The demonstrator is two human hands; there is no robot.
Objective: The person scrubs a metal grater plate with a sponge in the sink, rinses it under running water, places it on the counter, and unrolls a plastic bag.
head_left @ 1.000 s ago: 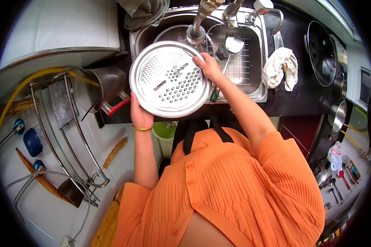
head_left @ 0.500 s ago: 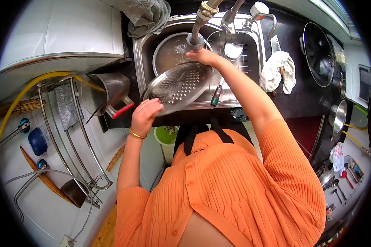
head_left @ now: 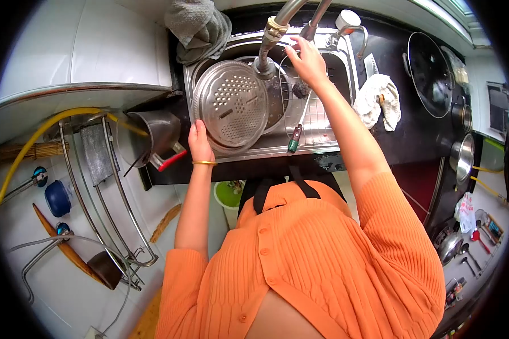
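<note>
Round grater tray [head_left: 223, 127] gripped above left sink basin; right hand [head_left: 310, 63] open at faucet [head_left: 274, 31]

The metal tray is located over the left basin of the steel sink [head_left: 254, 151]. Its perforated face is turned up toward the camera, with the larger holes on the far side and the finer holes nearer the person. Being round, it has no true long axis; seen foreshortened, its longer diameter runs from the person toward the back of the sink. A metal bowl [head_left: 275, 97] shows partly behind it.

The left hand [head_left: 201, 146] grips the tray by its near-left rim, thumb up along the edge; the other fingers are largely hidden. The left forearm reaches almost straight forward.

The right arm extends forward and inward across the right basin, above the wire rack [head_left: 332, 104]. The fingers and thumb are parted, pointing toward the faucet; contact with it cannot be confirmed. A green-handled utensil [head_left: 294, 139] lies below that forearm, at the sink's near edge.
</note>
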